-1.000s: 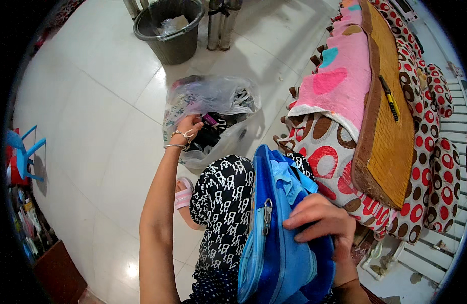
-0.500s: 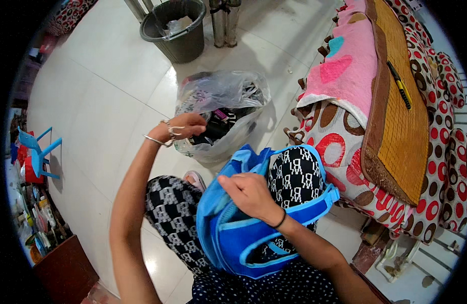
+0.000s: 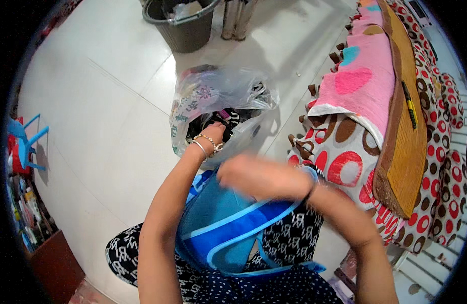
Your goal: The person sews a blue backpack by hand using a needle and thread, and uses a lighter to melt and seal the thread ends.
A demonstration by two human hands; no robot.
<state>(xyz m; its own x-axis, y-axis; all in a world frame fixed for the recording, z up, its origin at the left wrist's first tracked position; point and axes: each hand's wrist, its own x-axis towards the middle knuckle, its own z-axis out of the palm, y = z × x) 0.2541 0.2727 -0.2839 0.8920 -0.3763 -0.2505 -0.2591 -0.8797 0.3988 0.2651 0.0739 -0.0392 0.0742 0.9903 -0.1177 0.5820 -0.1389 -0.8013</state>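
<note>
My left hand [image 3: 213, 135], with bracelets at the wrist, reaches into the mouth of a clear plastic bag [image 3: 213, 99] full of dark and colourful items on the floor; its fingers are hidden among them. My right hand [image 3: 253, 175] is blurred with motion and sits on the top edge of a blue backpack [image 3: 228, 228] that rests on my lap. Whether its fingers grip the backpack I cannot tell. Black-and-white patterned trousers [image 3: 127, 253] show under the backpack.
A bed with a spotted sheet [image 3: 344, 162], pink blanket [image 3: 362, 86] and woven mat [image 3: 408, 131] fills the right side. A dark bucket [image 3: 180, 23] stands at the top. A small blue chair [image 3: 28, 144] and a brown shelf [image 3: 51, 263] stand at the left.
The backpack has shifted across my lap and my right hand has slid along its top. My left hand has pushed deeper into the plastic bag.
</note>
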